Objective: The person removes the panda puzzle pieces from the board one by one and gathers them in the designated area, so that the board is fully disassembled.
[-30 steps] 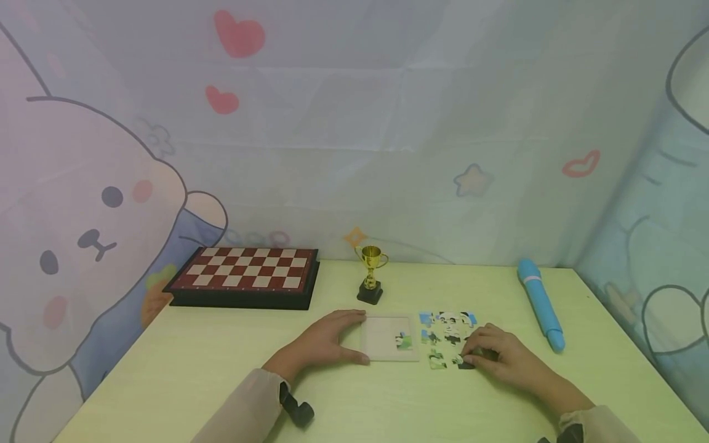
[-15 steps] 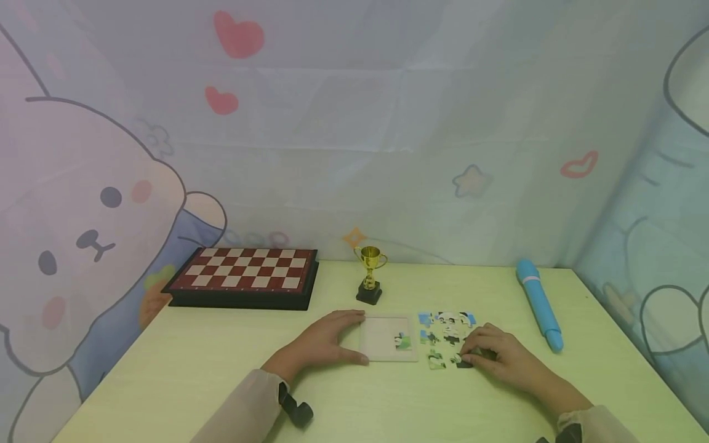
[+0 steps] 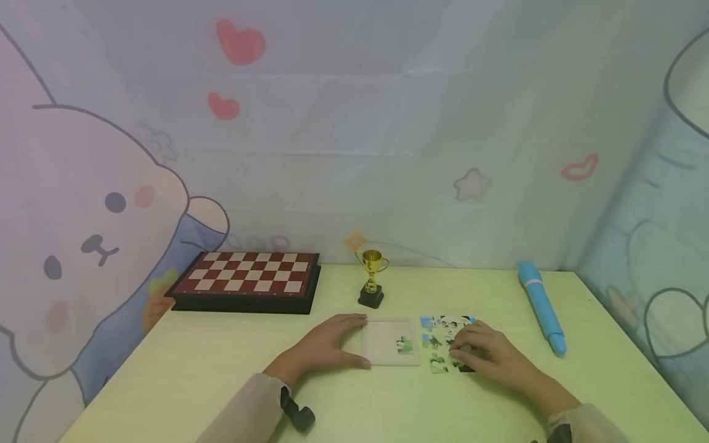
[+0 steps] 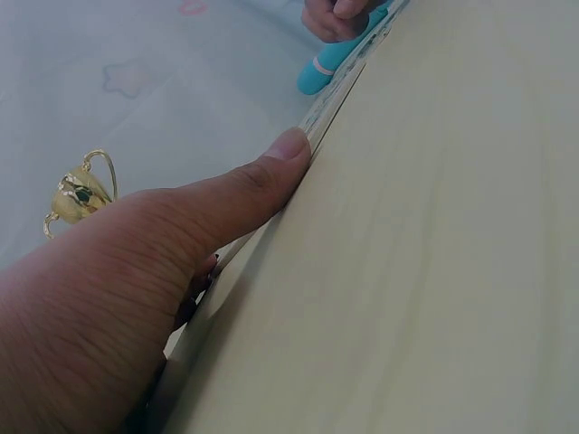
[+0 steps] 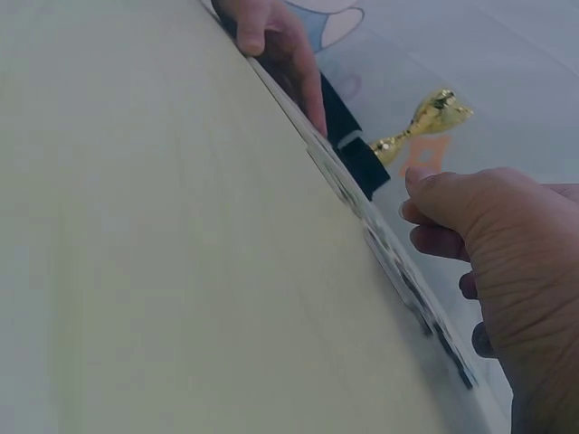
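**Jigsaw in progress: one piece seated, next piece being picked**

Item 1, nearest me: left hand. It lies flat on the table, fingers straight and relaxed, thumb and forefinger bracketing the left edge of the puzzle tray. The left wrist view shows the thumb pressed against the tray's rim. I read this as steadying, not lifting.

Item 2: right hand. Its fingers are curled down over the loose puzzle pieces just right of the tray. The fingertips sit on the pieces at the lower end of the cluster; whether one is actually pinched I cannot tell from any view.

Item 3: puzzle tray, flat on the table between the hands. It holds one seated piece in the lower right corner; the rest of its bed is bare.

Item 4: loose pieces, spread face up, touching or nearly touching one another.

Item 5, farther back: small gold trophy, upright. Chessboard to the far left. Blue pen to the far right, well apart from the hands.

Judgement: I take the step to be selecting the second piece. The next move calls for a clean pinch on a single piece without dragging its neighbours, then carrying it left to the tray.
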A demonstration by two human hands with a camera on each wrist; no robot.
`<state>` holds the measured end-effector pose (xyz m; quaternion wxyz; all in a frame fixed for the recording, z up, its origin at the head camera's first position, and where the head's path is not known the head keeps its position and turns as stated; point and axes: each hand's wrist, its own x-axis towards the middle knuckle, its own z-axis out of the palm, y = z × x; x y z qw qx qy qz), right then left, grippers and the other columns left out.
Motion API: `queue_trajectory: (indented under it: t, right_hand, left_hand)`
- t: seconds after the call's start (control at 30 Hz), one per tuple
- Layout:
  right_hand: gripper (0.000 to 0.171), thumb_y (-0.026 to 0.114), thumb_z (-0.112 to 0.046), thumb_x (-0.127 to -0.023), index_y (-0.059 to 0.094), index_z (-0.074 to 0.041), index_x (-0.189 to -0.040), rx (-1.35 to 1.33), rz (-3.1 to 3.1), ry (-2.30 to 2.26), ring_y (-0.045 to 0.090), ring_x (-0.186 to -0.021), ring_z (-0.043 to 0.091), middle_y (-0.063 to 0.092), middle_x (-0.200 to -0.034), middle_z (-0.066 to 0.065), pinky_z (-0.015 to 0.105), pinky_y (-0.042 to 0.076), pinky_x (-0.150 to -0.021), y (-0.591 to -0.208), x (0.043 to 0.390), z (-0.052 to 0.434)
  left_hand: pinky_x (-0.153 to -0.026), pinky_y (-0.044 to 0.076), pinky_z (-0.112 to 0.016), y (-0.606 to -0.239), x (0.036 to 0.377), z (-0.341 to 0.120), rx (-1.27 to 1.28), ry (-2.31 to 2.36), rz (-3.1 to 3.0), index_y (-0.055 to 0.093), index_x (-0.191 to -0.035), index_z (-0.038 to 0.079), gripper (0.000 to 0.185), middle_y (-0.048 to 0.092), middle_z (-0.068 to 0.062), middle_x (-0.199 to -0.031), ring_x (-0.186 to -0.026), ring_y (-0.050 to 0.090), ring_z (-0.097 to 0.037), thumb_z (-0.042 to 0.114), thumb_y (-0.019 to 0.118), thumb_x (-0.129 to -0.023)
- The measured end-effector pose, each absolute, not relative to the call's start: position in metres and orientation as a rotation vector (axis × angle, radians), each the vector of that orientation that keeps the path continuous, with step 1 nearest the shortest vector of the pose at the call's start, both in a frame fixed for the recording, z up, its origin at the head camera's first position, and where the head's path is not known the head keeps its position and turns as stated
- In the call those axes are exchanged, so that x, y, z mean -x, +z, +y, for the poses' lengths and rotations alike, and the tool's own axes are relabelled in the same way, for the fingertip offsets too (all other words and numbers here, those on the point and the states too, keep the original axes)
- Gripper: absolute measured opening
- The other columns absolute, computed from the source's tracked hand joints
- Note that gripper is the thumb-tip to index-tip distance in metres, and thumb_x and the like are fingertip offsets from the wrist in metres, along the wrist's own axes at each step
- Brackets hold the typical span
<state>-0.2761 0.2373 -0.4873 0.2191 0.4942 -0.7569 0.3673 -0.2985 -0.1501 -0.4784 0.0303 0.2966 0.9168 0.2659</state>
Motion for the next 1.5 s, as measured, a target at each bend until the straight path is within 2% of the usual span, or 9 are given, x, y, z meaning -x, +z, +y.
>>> queue_trajectory:
  t: [0.1, 0.23, 0.37, 0.57, 0.7, 1.03, 1.27, 1.5]
  right_hand:
    - [0.032, 0.077, 0.006, -0.082, 0.072, -0.018, -0.101, -1.395, -2.111, 0.990, 0.058, -0.088, 0.011, 0.068, -0.099, -0.009, 0.022, 0.043, -0.083, -0.486, 0.282, 0.224]
    - [0.023, 0.075, -0.006, -0.090, 0.071, -0.025, -0.103, -1.413, -2.184, 0.960, 0.053, -0.087, 0.010, 0.066, -0.101, -0.012, 0.024, 0.044, -0.074, -0.487, 0.292, 0.205]
    - [0.012, 0.072, -0.021, -0.095, 0.070, -0.028, -0.105, -1.372, -2.306, 0.919, 0.051, -0.088, 0.011, 0.066, -0.104, -0.014, 0.026, 0.044, -0.073, -0.490, 0.299, 0.188]
    - [0.025, 0.074, -0.037, -0.092, 0.070, -0.024, -0.113, -1.266, -2.433, 0.856, 0.048, -0.097, 0.010, 0.064, -0.112, -0.012, 0.030, 0.045, -0.078, -0.491, 0.302, 0.175]
    - [0.029, 0.078, -0.039, -0.089, 0.070, -0.023, -0.112, -1.219, -2.440, 0.800, 0.045, -0.097, 0.009, 0.063, -0.112, -0.011, 0.031, 0.045, -0.079, -0.491, 0.300, 0.172]
    - [0.023, 0.080, -0.037, -0.086, 0.070, -0.022, -0.101, -1.127, -2.489, 0.812, 0.042, -0.088, 0.009, 0.064, -0.106, -0.008, 0.030, 0.043, -0.075, -0.486, 0.291, 0.163]
    - [0.025, 0.079, -0.038, -0.087, 0.069, -0.022, -0.102, -1.087, -2.579, 0.905, 0.044, -0.089, 0.014, 0.063, -0.107, -0.010, 0.033, 0.043, -0.079, -0.482, 0.288, 0.162]
    - [0.027, 0.079, -0.040, -0.087, 0.067, -0.022, -0.104, -1.067, -2.620, 0.961, 0.045, -0.091, 0.014, 0.064, -0.108, -0.011, 0.030, 0.043, -0.076, -0.483, 0.288, 0.163]
  left_hand:
    - [-0.118, 0.029, -0.047, -0.478, 0.298, -0.150, -0.916, 0.815, 2.829, 0.045, -0.152, 0.024, 0.099, 0.039, 0.009, -0.157, -0.146, 0.034, -0.018, 0.075, 0.073, -0.072]
    - [-0.119, 0.029, -0.046, -0.477, 0.298, -0.150, -0.917, 0.817, 2.825, 0.045, -0.152, 0.023, 0.099, 0.039, 0.010, -0.157, -0.146, 0.033, -0.018, 0.074, 0.074, -0.072]
    - [-0.119, 0.029, -0.046, -0.478, 0.297, -0.150, -0.918, 0.820, 2.818, 0.046, -0.152, 0.023, 0.098, 0.039, 0.010, -0.157, -0.145, 0.034, -0.018, 0.073, 0.074, -0.072]
    - [-0.118, 0.030, -0.045, -0.478, 0.298, -0.150, -0.924, 0.814, 2.817, 0.046, -0.152, 0.023, 0.098, 0.040, 0.010, -0.157, -0.145, 0.034, -0.017, 0.074, 0.074, -0.072]
    - [-0.118, 0.030, -0.045, -0.479, 0.298, -0.150, -0.927, 0.808, 2.823, 0.046, -0.152, 0.024, 0.099, 0.040, 0.010, -0.157, -0.145, 0.034, -0.017, 0.075, 0.073, -0.072]
    - [-0.118, 0.030, -0.046, -0.477, 0.297, -0.149, -0.914, 0.822, 2.817, 0.046, -0.152, 0.023, 0.098, 0.040, 0.009, -0.157, -0.146, 0.034, -0.018, 0.074, 0.074, -0.073]
    - [-0.118, 0.030, -0.045, -0.475, 0.297, -0.149, -0.905, 0.826, 2.818, 0.046, -0.152, 0.023, 0.098, 0.040, 0.009, -0.157, -0.145, 0.034, -0.018, 0.073, 0.075, -0.073]
    - [-0.118, 0.031, -0.046, -0.476, 0.296, -0.149, -0.914, 0.839, 2.814, 0.047, -0.151, 0.022, 0.098, 0.041, 0.008, -0.156, -0.145, 0.035, -0.018, 0.073, 0.075, -0.073]
